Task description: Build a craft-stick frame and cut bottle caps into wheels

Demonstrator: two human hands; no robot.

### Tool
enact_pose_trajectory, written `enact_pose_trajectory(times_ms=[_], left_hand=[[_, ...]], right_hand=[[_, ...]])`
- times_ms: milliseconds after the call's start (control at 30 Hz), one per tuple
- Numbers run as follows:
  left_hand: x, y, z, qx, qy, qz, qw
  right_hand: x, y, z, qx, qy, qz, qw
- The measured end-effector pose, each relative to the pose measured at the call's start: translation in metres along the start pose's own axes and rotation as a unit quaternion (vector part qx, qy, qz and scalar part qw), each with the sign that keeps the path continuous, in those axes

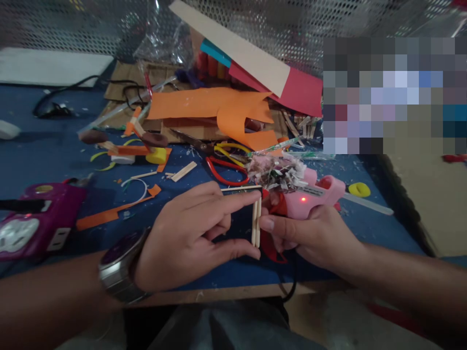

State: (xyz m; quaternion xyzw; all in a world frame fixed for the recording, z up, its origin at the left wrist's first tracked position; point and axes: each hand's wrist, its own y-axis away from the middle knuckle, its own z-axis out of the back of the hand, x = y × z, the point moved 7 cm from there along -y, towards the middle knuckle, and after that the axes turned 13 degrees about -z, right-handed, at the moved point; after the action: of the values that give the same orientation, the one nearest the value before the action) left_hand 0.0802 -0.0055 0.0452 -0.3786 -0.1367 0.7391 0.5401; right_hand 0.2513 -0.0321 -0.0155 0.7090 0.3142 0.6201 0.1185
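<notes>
Wooden sticks are standing upright between left hand thumb and forefinger, its grip closing lightly on them above the bench. Right hand is wrapping the pink glue gun beside them; gluing seems underway, needing steady nozzle placement.

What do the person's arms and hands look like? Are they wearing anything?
Both forearms are bare, with no sleeves and no gloves. The left hand has a silver metal wristwatch with a dark round face on its wrist. The right hand shows no rings or bands.
</notes>
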Motion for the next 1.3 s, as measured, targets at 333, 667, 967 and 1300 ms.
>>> enact_pose_trajectory(times_ms=[333, 667, 967, 1300], left_hand=[[0.001, 0.000, 0.004, -0.015, 0.034, 0.001, 0.999], [0.004, -0.003, 0.002, -0.029, 0.057, 0.023, 0.998], [0.004, -0.001, 0.002, -0.016, 0.041, 0.015, 0.999], [0.006, 0.001, 0.000, -0.026, 0.040, 0.015, 0.999]], right_hand=[[0.003, -0.003, -0.003, 0.005, -0.032, -0.020, 0.999], [0.005, -0.004, -0.002, -0.012, -0.042, -0.021, 0.999], [0.010, -0.002, -0.002, -0.009, -0.019, -0.001, 1.000], [0.009, -0.002, 0.000, -0.018, -0.005, 0.014, 1.000]])
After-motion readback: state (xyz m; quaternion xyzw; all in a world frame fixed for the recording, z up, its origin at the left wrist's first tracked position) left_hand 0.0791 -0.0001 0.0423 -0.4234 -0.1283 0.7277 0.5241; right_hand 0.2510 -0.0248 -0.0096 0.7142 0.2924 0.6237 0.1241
